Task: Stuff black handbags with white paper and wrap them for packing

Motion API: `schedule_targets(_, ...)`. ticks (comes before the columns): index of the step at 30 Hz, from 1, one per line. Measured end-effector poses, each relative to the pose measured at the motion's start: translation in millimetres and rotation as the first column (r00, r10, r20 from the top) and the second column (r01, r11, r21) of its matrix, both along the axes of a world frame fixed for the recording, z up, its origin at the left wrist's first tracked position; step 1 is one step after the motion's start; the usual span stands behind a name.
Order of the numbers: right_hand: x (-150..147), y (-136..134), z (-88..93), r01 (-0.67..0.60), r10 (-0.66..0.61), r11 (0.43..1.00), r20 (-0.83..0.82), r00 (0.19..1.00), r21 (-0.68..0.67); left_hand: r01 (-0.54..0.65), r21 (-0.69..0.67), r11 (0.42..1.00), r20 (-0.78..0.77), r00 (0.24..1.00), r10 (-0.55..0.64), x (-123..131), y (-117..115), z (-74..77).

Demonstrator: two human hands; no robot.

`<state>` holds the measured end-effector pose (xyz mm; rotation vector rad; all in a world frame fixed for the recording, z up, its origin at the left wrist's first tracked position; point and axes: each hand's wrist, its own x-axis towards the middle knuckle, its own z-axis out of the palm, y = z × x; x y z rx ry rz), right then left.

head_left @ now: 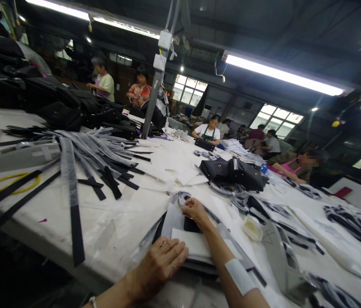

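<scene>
My left hand (164, 261) lies with its fingers stretched out at the near left edge of a white sheet (193, 244). Under that sheet is a flat black bag piece (157, 226), partly covered by white paper and clear film. My right hand (196, 212) is closed in a pinch at the far end of the piece, beside a plastic-wrapped coiled strap (180, 198). What its fingertips grip is too small to make out. A pale patch (240, 276) is stuck on my right forearm.
Plastic-wrapped black straps (74, 171) lie fanned out on the left, near a yellow ring (13, 183). Black bags (234, 173) sit farther back. A grey bin (279, 256) and a small tub (252, 228) stand at right. A metal post (153, 102) rises behind. Several co-workers surround the table.
</scene>
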<state>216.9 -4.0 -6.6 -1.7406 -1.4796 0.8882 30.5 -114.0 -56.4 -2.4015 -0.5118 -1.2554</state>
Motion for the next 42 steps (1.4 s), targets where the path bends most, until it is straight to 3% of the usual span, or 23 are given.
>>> schedule_targets(8, -3.0, -25.9, 24.7, -0.097, 0.117, 0.988, -0.181, 0.976, 0.12, 0.003, -0.071, 0.997, -0.047, 0.999, -0.006, -2.3, -3.5, 19.2)
schedule_targets(12, -6.1, -63.9, 29.2, -0.171, 0.195, 0.973, -0.158, 0.968, 0.154, 0.035, -0.138, 0.99, -0.04, 0.998, -0.041, -2.8, -4.0, 19.1)
schedule_targets(15, -1.5, -99.9, 26.7, -0.263, 0.267, 0.944, 0.005, 0.964, 0.198, 0.035, -0.172, 0.984, 0.014, 0.999, -0.033, -5.2, -4.9, 15.9)
schedule_targets(18, 3.1, -128.9, 24.5, -0.432, 0.367, 0.859, 0.256, 0.894, 0.275, 0.0, -0.16, 0.987, 0.048, 0.999, 0.007, -7.8, -6.0, 12.9)
schedule_targets(21, 1.8, -146.7, 26.8, -0.541, 0.394, 0.754, 0.402, 0.827, 0.373, -0.035, -0.154, 0.987, 0.012, 0.999, 0.037, -8.5, -4.9, 13.0)
schedule_targets(24, 2.3, -162.8, 33.0, -0.56, 0.322, 0.656, 0.484, 0.814, 0.506, 0.016, -0.193, 0.981, -0.025, 0.999, -0.021, -7.6, -1.3, 17.3)
schedule_targets(26, 9.5, -178.1, 34.9, -0.481, 0.209, 0.623, 0.462, 0.862, 0.616, 0.041, -0.22, 0.975, -0.032, 0.998, -0.049, -7.2, 1.6, 21.7)
schedule_targets(30, 37.2, -213.7, 16.7, -0.254, -0.044, 0.645, 0.367, 0.929, 0.721, 0.034, -0.316, 0.948, -0.062, 0.996, -0.056, -7.2, 5.5, 29.0)
schedule_targets(33, 51.5, -229.0, -17.4, -0.327, -0.005, 0.738, 0.489, 0.873, 0.59, 0.022, -0.372, 0.928, -0.08, 0.995, -0.056, -6.7, 7.2, 30.5)
schedule_targets(37, 50.5, -224.2, -56.6, -0.339, 0.066, 0.86, 0.575, 0.816, 0.382, -0.002, -0.395, 0.918, -0.077, 0.997, -0.031, -5.1, 8.5, 28.7)
schedule_targets(42, 39.4, -204.9, -65.3, -0.25, 0.019, 0.919, 0.6, 0.8, 0.304, -0.039, -0.386, 0.922, -0.077, 0.997, 0.01, -1.6, 7.5, 25.8)
